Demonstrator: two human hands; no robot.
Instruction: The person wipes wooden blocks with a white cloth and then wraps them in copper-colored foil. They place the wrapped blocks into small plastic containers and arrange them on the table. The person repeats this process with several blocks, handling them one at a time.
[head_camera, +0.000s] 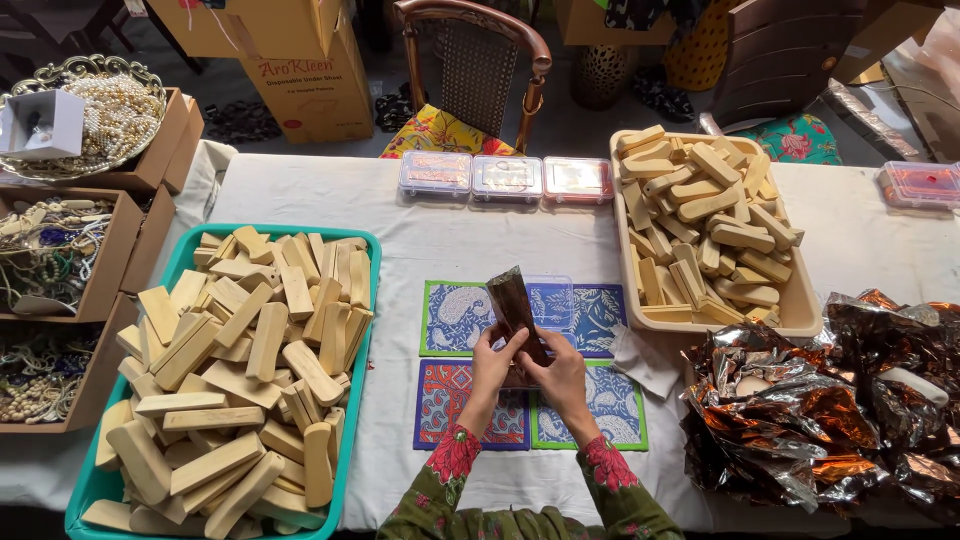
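At the far left edge of the table (420, 200), which is covered with a white cloth, cardboard boxes (60, 260) hold beads and necklaces, and a metal basket (100, 115) behind them is heaped with pearls. Next to them, at the table's near left corner, a teal tray (360, 300) is piled with pale wooden blocks (240, 370).

In the middle of the table lie four patterned cloth mats (455, 315), two blue ones behind and a red and a blue one in front. A clear plastic box (552, 300) rests on the rear right mat. Above the mats, the left hand (492, 362) and the right hand (562, 378) meet around a dark brown foil pouch (512, 300), which stands upright and tilts slightly left. The fingers of both hands are curled narrow and pinch the lower part of the pouch, the left from its left side, the right from its right. Both sleeves are green with red flowers.

Along the far edge, behind the mats, three clear lidded boxes (505, 178) sit in a row. Right of the mats, a beige tray (800, 315) holds more wooden blocks. At the near right corner lies a heap of crumpled copper and silver foil wrappers (800, 420). Another clear box (918, 185) sits at the far right edge.
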